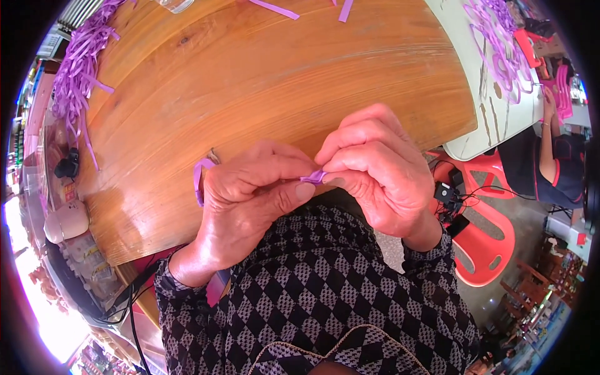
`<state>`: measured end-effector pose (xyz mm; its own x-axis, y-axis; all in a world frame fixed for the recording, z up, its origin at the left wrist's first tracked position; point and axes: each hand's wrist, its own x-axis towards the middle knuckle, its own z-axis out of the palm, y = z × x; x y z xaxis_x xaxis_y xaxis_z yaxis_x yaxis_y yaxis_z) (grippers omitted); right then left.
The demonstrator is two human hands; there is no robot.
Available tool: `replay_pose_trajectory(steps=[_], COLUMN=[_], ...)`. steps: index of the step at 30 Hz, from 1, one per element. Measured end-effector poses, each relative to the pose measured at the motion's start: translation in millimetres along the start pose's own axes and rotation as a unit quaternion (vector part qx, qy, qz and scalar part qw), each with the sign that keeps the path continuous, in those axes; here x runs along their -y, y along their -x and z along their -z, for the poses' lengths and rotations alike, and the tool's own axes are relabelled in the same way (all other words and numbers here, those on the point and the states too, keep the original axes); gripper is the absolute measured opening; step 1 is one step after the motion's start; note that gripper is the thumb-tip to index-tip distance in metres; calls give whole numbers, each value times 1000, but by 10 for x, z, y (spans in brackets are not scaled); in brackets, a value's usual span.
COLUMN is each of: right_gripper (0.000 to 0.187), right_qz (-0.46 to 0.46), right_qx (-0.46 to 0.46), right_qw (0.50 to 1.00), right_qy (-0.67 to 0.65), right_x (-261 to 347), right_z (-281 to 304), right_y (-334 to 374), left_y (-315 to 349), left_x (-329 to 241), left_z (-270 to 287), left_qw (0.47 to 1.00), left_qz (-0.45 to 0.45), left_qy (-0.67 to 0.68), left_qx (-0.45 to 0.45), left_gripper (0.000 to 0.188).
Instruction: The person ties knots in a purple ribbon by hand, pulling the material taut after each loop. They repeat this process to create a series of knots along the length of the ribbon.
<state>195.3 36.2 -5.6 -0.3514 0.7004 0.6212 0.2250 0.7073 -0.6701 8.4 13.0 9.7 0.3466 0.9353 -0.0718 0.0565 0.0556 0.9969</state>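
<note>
Both hands meet in front of my body, just over the near edge of the wooden table (281,81). A narrow purple ribbon (314,177) is pinched between them, with a small folded or twisted bit showing at the fingertips. My left hand (250,187) is closed on it with thumb and forefinger. The ribbon's other part loops out beyond the back of that hand, beside a small metallic piece that I cannot make out. My right hand (381,169) is closed too, its fingers curled and pressed against the ribbon from the right.
A heap of purple ribbons (87,62) hangs over the table's far left. Loose strips (275,9) lie at the far edge. More purple loops (500,50) rest on a white table (465,134) at right, near another person's arm (548,134). An orange stool (487,244) stands at right.
</note>
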Motion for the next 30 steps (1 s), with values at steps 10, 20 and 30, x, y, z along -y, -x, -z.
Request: replay_pose_trajectory(steps=[10,20,30], right_gripper=[19,34,34], right_qz=[49,17,-18], right_qx=[-20,5,44], right_qw=[998,1000,996], right_qy=[42,7,-69], right_x=[-41,-26,-47], right_z=[-3,62,-17], right_y=[43,54,54], left_y=[2,-10,-7], left_x=[-51,6,51], left_z=[-81,-81,-17], left_qw=[990,970,949], left_qz=[130,186,246], left_qy=[52,155,197], left_qx=[-28,-37,0], left_gripper=[15,13,19])
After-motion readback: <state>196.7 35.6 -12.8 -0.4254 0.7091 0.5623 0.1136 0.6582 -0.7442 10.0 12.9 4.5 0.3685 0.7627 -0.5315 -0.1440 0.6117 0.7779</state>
